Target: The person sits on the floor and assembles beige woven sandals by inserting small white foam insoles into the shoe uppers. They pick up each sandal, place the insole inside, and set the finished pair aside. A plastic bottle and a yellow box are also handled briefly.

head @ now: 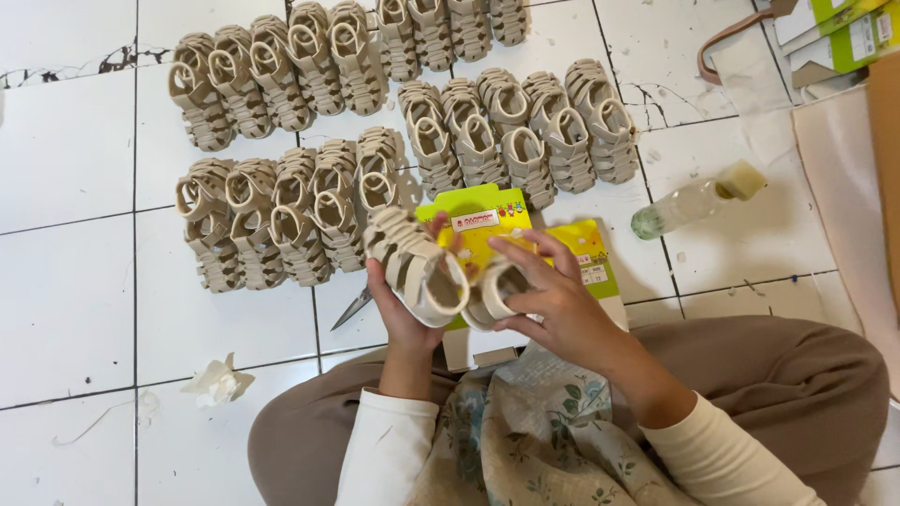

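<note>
Head view shows my left hand (398,305) gripping one beige woven sandal (417,267) and my right hand (553,300) closed on its mate (489,295) above the yellow-green box (487,220); a loose grip risks dropping either onto the scissors (352,307) or floor rows (281,220) beyond.

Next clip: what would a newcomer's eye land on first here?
Rows of beige woven sandals lie on the white tiled floor ahead. At centre, the left hand holds one sandal and the right hand another, over a yellow-green box.
</note>
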